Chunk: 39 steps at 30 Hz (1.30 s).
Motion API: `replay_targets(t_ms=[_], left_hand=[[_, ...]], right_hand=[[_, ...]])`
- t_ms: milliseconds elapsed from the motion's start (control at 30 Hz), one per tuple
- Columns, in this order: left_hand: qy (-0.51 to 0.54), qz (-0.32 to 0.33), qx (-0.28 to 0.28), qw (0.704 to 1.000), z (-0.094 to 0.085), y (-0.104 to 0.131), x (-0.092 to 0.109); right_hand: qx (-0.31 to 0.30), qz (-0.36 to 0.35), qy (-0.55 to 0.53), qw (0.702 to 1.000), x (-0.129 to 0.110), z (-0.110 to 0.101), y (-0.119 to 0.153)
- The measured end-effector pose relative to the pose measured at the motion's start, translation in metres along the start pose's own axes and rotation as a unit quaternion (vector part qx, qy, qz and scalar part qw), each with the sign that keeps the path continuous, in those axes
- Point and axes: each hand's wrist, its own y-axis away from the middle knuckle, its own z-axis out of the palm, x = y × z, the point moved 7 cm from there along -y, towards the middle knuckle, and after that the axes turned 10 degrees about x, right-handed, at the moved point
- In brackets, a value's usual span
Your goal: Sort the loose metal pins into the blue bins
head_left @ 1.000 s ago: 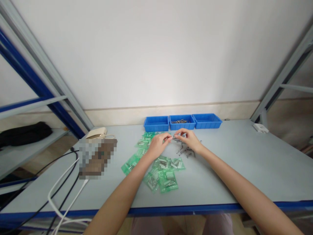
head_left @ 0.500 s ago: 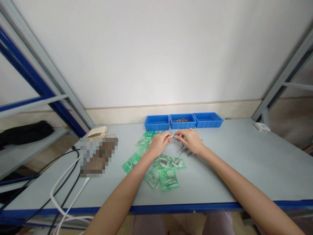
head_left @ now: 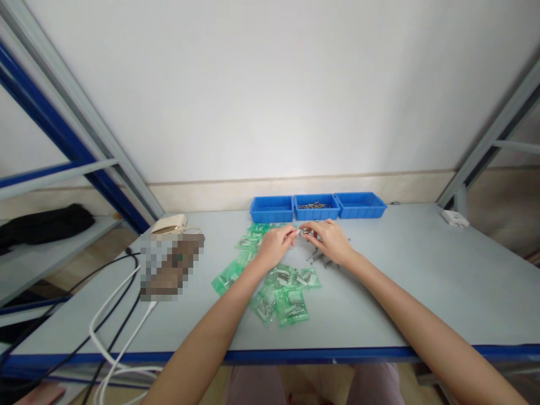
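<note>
Green, see-through packets (head_left: 292, 306) lie near slim metal screws (head_left: 319, 257) and curled hands (head_left: 274, 246) (head_left: 331, 242).

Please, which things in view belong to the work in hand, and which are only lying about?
Likely the work:
loose metal parts near the right hand
green bags near the left hand
blue trays

Probably just lying about:
cream box
white cables
black bundle
white block

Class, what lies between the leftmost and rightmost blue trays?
In the head view, the middle blue tray, holding thin metal pieces, stands between the leftmost blue tray and the rightmost blue tray.
</note>
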Motion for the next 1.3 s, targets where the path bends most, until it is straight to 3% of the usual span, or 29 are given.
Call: replay_targets(t_ms=[533, 1300], left_hand=[[-0.037, 0.017, 0.005, 0.999, -0.0029, 0.0016, 0.0060], [0.005, 0.020, 0.005, 1.000, 0.0001, 0.0019, 0.0075]], right_hand=[[-0.002, -0.003, -0.051, 0.999, -0.0020, 0.0013, 0.0000], [0.012, -0.029, -0.029, 0.999, -0.0023, 0.0017, 0.0015]])
